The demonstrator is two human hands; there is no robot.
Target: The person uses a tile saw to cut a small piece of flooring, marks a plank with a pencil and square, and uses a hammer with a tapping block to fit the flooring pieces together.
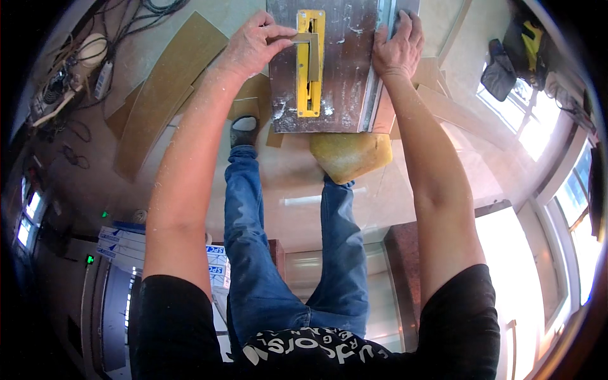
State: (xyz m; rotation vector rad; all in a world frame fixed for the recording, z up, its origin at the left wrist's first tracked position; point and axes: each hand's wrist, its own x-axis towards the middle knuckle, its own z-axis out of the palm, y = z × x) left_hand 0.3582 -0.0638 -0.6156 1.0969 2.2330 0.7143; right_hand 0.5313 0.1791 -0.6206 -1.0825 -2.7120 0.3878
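My left hand (pixel 256 44) pinches the end of a small L-shaped tan piece of board (pixel 315 58) between thumb and fingers. That piece lies over the yellow insert plate (pixel 303 85) with its dark slot, set in a brown, dust-smeared table saw top (pixel 345 69). At the right side of the top runs a silvery metal fence (pixel 373 95). My right hand (pixel 399 50) grips this fence, thumb on its left side and fingers curled over its right. Whether a blade stands in the slot, I cannot tell.
Tan board offcuts (pixel 168 88) lie on the floor left of the saw, more boards (pixel 456 114) at right. A yellowish, translucent slab (pixel 354 155) hangs below the near edge. Cables (pixel 136 28) tangle at far left; dark shoes (pixel 498 69) lie at right.
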